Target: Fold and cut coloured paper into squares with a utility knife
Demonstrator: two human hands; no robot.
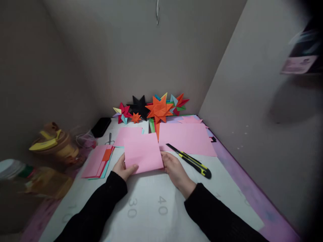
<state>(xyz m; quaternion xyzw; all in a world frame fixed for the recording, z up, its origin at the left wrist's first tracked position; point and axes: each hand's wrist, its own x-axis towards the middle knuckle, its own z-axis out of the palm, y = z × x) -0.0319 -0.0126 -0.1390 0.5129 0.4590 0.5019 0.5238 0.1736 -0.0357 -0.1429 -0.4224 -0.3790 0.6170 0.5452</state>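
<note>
A pink square sheet of paper is held up between my two hands, a little above the white mat. My left hand grips its lower left corner, thumb on top and fingers underneath. At the right edge, my right hand pinches the paper, its fingertips partly behind the sheet. Just right of that hand lies a black and yellow utility knife on the mat. Behind it is a larger pink sheet. A stack of pink, red and teal paper rests left of my left hand.
Folded paper stars, including an orange star and a black star, stand against the back wall. Scissors and a black phone lie at the back left. A brown pot stands farther left. The white mat bears printed numbers.
</note>
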